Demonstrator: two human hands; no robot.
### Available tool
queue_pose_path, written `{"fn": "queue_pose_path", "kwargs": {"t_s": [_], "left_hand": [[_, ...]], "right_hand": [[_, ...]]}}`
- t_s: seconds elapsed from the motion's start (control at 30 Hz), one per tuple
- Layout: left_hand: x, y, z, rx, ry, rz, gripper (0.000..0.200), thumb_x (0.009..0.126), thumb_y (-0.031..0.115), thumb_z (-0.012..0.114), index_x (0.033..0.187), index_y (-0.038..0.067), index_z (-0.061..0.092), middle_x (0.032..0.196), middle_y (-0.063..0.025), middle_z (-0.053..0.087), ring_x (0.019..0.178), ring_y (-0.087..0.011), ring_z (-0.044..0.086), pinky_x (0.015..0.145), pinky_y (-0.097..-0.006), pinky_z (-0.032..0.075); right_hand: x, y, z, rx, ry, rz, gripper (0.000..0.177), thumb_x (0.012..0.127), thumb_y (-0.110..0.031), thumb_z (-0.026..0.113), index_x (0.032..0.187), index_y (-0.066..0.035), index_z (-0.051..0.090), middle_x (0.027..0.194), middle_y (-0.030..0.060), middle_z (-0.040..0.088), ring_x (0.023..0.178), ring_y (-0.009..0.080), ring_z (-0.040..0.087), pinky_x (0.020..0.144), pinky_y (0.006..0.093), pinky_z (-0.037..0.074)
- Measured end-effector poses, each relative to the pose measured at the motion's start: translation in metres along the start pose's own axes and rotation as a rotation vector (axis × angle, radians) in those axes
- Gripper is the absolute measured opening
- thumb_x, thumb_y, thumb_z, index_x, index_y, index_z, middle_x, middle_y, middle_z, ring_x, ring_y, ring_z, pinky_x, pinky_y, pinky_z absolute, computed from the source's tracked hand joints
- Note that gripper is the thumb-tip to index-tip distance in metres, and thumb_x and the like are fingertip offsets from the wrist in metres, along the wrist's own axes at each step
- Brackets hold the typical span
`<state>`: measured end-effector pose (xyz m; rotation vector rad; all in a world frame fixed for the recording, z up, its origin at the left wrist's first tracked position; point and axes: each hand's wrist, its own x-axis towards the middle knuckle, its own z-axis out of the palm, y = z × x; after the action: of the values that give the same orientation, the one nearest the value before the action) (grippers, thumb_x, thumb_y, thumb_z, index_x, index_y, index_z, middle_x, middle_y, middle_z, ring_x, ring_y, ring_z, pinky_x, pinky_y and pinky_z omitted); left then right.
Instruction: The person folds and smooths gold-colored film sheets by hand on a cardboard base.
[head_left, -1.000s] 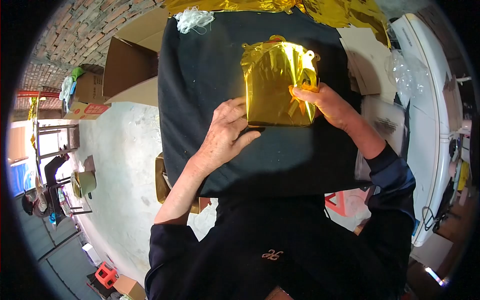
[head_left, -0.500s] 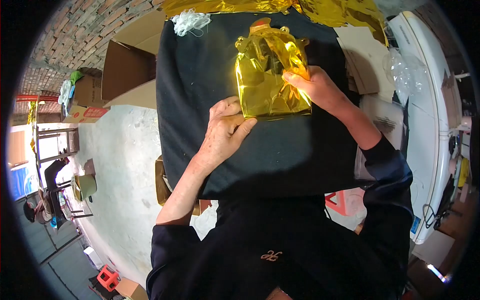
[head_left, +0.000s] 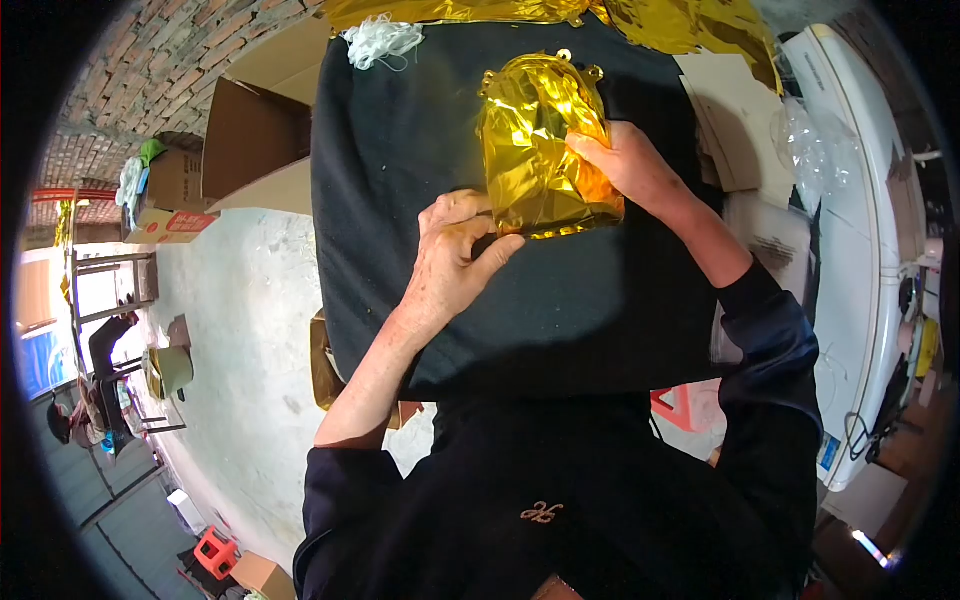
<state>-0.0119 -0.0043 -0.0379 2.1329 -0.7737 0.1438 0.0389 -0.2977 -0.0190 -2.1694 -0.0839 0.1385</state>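
Observation:
A shiny gold foil balloon [head_left: 545, 150], uninflated and creased, lies over the black cloth with small holed tabs along its far edge. My right hand [head_left: 630, 170] grips its right side, thumb on top and the fingers hidden beneath. At the balloon's lower left corner is my left hand [head_left: 455, 240], closed, its thumb and fingers pinching the edge of the foil. The balloon's near edge is slightly curled between the two hands.
Black cloth covers the table [head_left: 400, 330]. A bundle of white thread [head_left: 382, 42] sits at the far left, and gold foil sheets [head_left: 690, 35] lie along the back. Cardboard pieces [head_left: 725, 120] and a clear plastic bag [head_left: 815, 150] are at right; an open carton [head_left: 255, 140] stands left.
The balloon's far end has bent over and narrowed, and the orange-red patch at its top no longer shows. My right hand has shifted slightly toward the left and away from me.

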Motion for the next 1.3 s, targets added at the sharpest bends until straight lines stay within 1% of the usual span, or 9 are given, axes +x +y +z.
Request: {"fn": "queue_pose_path", "kwargs": {"t_s": [0.37,0.57,0.67,0.87,0.97,1.07,1.17,1.27,1.3], "left_hand": [[0.002,0.004,-0.001,0.013,0.012,0.023,0.03,0.078,0.016,0.093,0.097,-0.002,0.077,0.125,-0.0109,0.069,0.126,-0.0319,0.057,0.102,-0.0452,0.043],[0.002,0.004,0.001,0.031,0.012,-0.016,0.028,0.08,0.014,0.092,0.097,-0.002,0.077,0.129,-0.0111,0.067,0.127,-0.033,0.055,0.104,-0.0453,0.043],[0.003,0.007,-0.002,0.034,-0.022,-0.064,0.026,0.083,0.011,0.091,0.098,-0.005,0.077,0.136,-0.0165,0.068,0.132,-0.0339,0.056,0.112,-0.0461,0.044],[0.007,0.008,-0.001,0.026,-0.007,-0.072,0.017,0.089,0.009,0.085,0.095,-0.005,0.077,0.134,-0.0163,0.069,0.131,-0.0338,0.056,0.112,-0.0462,0.043],[0.007,0.004,0.004,0.03,0.047,-0.045,0.015,0.086,0.01,0.085,0.09,-0.002,0.078,0.129,-0.0114,0.068,0.124,-0.0325,0.056,0.103,-0.045,0.043],[0.011,0.007,0.003,0.035,0.037,-0.077,0.012,0.087,0.009,0.083,0.09,-0.002,0.078,0.128,-0.0114,0.068,0.124,-0.0323,0.056,0.102,-0.0448,0.043],[0.014,0.015,0.0,0.043,0.016,-0.128,0.014,0.093,0.008,0.08,0.089,-0.004,0.074,0.133,-0.0162,0.069,0.127,-0.035,0.056,0.11,-0.0456,0.042],[0.016,0.02,0.0,0.06,0.025,-0.157,0.014,0.092,0.008,0.08,0.09,-0.004,0.073,0.133,-0.0176,0.067,0.126,-0.0357,0.056,0.11,-0.0465,0.043],[0.015,0.019,0.001,0.079,0.029,-0.149,0.015,0.091,0.008,0.08,0.097,-0.004,0.072,0.135,-0.0183,0.066,0.125,-0.0361,0.056,0.11,-0.0474,0.043]], "right_hand": [[0.008,-0.003,0.003,-0.02,0.004,0.033,0.041,0.103,-0.034,0.068,0.1,0.007,0.071,0.082,0.0223,0.074,0.076,0.0285,0.076,0.071,0.0428,0.056],[0.015,0.002,0.002,-0.063,-0.013,-0.009,0.04,0.103,-0.032,0.068,0.102,0.008,0.071,0.085,0.0262,0.074,0.081,0.0374,0.077,0.073,0.0447,0.057],[0.018,0.001,0.001,-0.053,-0.04,0.011,0.04,0.103,-0.032,0.068,0.103,0.008,0.071,0.086,0.0269,0.074,0.083,0.0389,0.077,0.074,0.0452,0.057],[0.015,-0.013,-0.001,-0.094,0.034,-0.008,0.037,0.104,-0.03,0.067,0.103,0.007,0.07,0.086,0.0264,0.074,0.082,0.0398,0.077,0.073,0.0456,0.057],[0.011,-0.011,0.006,-0.121,0.131,-0.117,0.034,0.105,-0.029,0.066,0.104,0.005,0.07,0.086,0.027,0.072,0.082,0.0438,0.075,0.072,0.0474,0.057],[0.008,-0.015,0.009,-0.141,0.174,-0.181,0.031,0.105,-0.028,0.067,0.105,0.003,0.07,0.087,0.0279,0.071,0.084,0.0466,0.072,0.07,0.0496,0.056],[0.013,-0.003,0.011,-0.128,0.171,-0.189,0.03,0.105,-0.026,0.067,0.105,0.003,0.069,0.088,0.0289,0.07,0.086,0.0478,0.071,0.071,0.0515,0.055],[0.016,-0.001,0.013,-0.113,0.152,-0.157,0.028,0.104,-0.025,0.068,0.104,0.003,0.069,0.089,0.0292,0.07,0.087,0.049,0.07,0.072,0.0522,0.055],[0.017,0.0,0.014,-0.106,0.161,-0.161,0.028,0.104,-0.025,0.068,0.104,0.003,0.069,0.089,0.0293,0.07,0.088,0.0494,0.07,0.072,0.0524,0.055]]}}
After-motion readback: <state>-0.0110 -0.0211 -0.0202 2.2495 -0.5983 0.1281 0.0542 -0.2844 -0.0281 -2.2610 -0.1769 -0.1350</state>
